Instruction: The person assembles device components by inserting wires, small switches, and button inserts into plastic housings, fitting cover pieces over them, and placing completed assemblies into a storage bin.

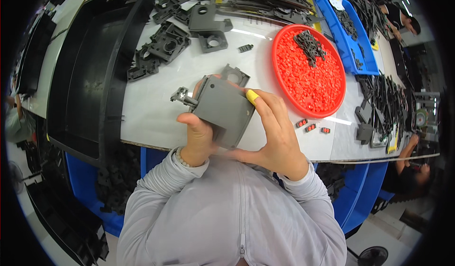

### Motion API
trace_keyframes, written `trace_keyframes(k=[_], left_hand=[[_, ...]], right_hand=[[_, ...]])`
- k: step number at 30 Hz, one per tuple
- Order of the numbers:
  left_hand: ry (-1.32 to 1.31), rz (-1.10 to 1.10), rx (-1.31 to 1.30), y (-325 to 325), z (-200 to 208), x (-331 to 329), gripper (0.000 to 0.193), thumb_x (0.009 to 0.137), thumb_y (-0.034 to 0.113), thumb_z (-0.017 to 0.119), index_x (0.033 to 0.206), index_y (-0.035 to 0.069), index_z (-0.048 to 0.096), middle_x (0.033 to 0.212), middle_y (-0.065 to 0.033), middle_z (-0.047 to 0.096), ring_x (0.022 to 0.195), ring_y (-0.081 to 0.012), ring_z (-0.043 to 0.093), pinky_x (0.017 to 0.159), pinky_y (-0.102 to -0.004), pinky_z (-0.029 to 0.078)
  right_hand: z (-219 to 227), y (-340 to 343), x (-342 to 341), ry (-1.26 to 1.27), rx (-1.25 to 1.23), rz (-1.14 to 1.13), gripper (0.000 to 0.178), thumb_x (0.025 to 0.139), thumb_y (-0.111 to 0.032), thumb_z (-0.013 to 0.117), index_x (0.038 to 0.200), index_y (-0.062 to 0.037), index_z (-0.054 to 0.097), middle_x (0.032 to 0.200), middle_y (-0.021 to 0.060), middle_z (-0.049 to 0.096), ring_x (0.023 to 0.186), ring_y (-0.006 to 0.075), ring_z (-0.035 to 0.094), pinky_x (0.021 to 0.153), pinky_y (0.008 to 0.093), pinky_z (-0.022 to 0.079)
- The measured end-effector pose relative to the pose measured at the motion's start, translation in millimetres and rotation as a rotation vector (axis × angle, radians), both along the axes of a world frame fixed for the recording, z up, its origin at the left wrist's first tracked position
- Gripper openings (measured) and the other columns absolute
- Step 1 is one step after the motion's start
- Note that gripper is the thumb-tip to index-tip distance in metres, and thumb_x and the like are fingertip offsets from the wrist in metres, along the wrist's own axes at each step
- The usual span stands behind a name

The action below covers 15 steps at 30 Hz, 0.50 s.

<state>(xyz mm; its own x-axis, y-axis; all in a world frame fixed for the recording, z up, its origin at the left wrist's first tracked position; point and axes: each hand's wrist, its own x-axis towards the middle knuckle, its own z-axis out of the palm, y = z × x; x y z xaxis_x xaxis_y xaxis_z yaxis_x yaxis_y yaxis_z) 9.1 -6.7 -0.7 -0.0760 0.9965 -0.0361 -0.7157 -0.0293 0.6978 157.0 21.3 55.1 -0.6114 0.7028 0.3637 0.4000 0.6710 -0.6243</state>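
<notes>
Between my two hands, just above the table's front edge, is a grey square plastic housing point(225, 106) with its flat face up. My left hand point(196, 135) grips its left side, thumb along the near left edge and the other fingers hidden beneath. A small shiny bracket-like piece point(181, 96) on a short stem sticks out at the left. My right hand point(277, 131) holds the right side, with a yellow cover on one fingertip at the far right corner. Behind the housing lies another grey part with a round opening point(235, 75).
A deep black tray point(87, 72) stands at the left. Grey moulded parts point(166, 43) lie behind my left hand. To the right is a red round tray point(277, 72) of small red pieces, with three small red-and-black pieces point(310, 127) near it. A blue bin point(366, 69) stands farther right.
</notes>
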Motion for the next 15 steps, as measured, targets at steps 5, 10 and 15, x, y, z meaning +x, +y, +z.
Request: trace_keyframes(k=[5, 10, 15], left_hand=[[0.061, 0.0, -0.011, -0.9, -1.0, 1.3, 0.102, 0.058, 0.085, 0.037, 0.13, 0.013, 0.029, 0.122, -0.0088, 0.046, 0.111, -0.0197, 0.048, 0.092, -0.0368, 0.044], [0.037, 0.013, 0.014, -1.1, -4.3, 0.8, 0.102, 0.056, 0.086, 0.038, 0.128, 0.014, 0.033, 0.12, -0.0074, 0.048, 0.109, -0.0182, 0.048, 0.092, -0.0356, 0.043], [0.027, 0.004, -0.016, -1.4, 0.1, 2.3, 0.102, 0.056, 0.086, 0.04, 0.127, 0.013, 0.036, 0.12, -0.0072, 0.048, 0.109, -0.0181, 0.048, 0.093, -0.0353, 0.043]], right_hand=[[-1.8, 1.6, 1.0, 0.086, 0.033, 0.004, 0.089, 0.049, -0.023, 0.084, 0.122, 0.0029, 0.04, 0.118, 0.0182, 0.047, 0.101, 0.0342, 0.049, 0.084, 0.0415, 0.041], [1.6, 2.5, 1.2, 0.125, 0.025, -0.002, 0.083, 0.048, -0.024, 0.083, 0.117, 0.0034, 0.045, 0.112, 0.0168, 0.05, 0.097, 0.0327, 0.05, 0.08, 0.0401, 0.042], [-0.3, 1.6, 2.6, 0.124, 0.019, -0.012, 0.079, 0.048, -0.026, 0.083, 0.113, 0.003, 0.049, 0.109, 0.0158, 0.051, 0.096, 0.032, 0.05, 0.079, 0.0398, 0.042]])
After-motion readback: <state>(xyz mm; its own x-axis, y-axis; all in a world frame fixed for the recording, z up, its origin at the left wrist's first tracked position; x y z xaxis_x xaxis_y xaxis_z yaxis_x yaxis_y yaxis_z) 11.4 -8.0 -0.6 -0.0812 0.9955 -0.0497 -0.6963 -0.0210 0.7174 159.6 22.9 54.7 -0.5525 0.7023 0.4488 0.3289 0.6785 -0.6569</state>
